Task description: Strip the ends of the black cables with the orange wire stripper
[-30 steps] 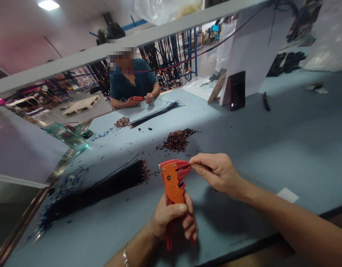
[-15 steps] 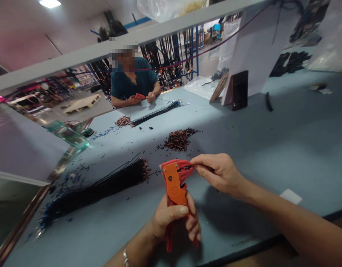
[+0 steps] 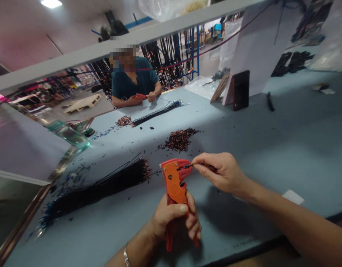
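Note:
My left hand [image 3: 176,217] is wrapped round the handles of an orange and red wire stripper [image 3: 174,181], held upright with its jaws toward the right. My right hand [image 3: 221,170] pinches a thin black wire [image 3: 192,165] at the mouth of those jaws; most of the wire is hidden by the fingers. Left of the tool lies a long bundle of black wires [image 3: 101,189], copper showing at the near-tool end and blue at the far left end. Beyond the jaws is a heap of short black and copper-coloured offcuts [image 3: 179,139].
Across the table [image 3: 260,155] a person [image 3: 134,81] holds a red tool beside another wire bundle [image 3: 156,113] and a small heap [image 3: 123,121]. A green bottle [image 3: 69,134] lies at the left edge. A phone [image 3: 240,91] leans against a white panel [image 3: 250,48] at the back right.
Very little differs. My right hand and the wire have shifted slightly at the jaws, while my left hand keeps its hold on the wire stripper.

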A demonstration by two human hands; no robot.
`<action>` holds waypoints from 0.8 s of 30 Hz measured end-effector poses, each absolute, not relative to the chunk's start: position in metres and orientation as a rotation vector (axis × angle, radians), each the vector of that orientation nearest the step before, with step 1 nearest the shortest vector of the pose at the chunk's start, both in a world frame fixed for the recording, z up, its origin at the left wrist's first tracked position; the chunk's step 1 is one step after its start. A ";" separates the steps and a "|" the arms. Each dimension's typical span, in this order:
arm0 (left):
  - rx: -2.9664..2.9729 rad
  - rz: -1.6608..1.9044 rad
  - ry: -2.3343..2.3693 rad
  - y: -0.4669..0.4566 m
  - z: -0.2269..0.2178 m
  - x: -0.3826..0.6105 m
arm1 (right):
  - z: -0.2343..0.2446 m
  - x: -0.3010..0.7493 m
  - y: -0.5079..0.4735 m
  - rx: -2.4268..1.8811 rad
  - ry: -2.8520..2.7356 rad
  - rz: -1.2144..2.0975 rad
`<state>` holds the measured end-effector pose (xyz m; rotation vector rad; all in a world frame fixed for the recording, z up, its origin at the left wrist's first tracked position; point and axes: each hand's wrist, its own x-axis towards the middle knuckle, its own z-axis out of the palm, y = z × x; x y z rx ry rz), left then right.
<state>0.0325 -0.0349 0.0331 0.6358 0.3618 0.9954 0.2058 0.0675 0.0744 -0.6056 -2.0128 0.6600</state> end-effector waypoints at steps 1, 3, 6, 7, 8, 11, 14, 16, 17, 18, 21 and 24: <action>0.636 0.993 0.363 -0.035 0.033 0.033 | 0.074 0.206 0.067 -0.609 -2.016 0.668; 0.638 0.989 0.366 -0.035 0.032 0.033 | 0.074 0.206 0.067 -0.620 -2.023 0.681; 0.641 0.989 0.379 -0.035 0.032 0.034 | 0.074 0.206 0.067 -0.624 -2.023 0.680; 0.645 0.990 0.381 -0.035 0.032 0.034 | 0.074 0.206 0.067 -0.622 -2.020 0.678; 0.648 0.990 0.382 -0.035 0.032 0.035 | 0.074 0.206 0.067 -0.621 -2.017 0.679; 0.641 0.983 0.389 -0.035 0.032 0.036 | 0.074 0.206 0.067 -0.632 -2.014 0.696; 0.623 0.982 0.392 -0.035 0.031 0.037 | 0.074 0.206 0.067 -0.640 -2.010 0.729; 0.621 0.982 0.395 -0.035 0.031 0.037 | 0.074 0.206 0.067 -0.637 -2.000 0.751; 0.623 0.985 0.401 -0.035 0.031 0.037 | 0.074 0.206 0.067 -0.636 -1.995 0.759; 0.627 0.991 0.408 -0.035 0.030 0.037 | 0.074 0.205 0.067 -0.636 -1.990 0.764; 0.641 1.005 0.426 -0.036 0.030 0.037 | 0.074 0.205 0.066 -0.643 -1.984 0.765; 0.649 1.000 0.434 -0.037 0.031 0.037 | 0.074 0.205 0.065 -0.647 -1.991 0.749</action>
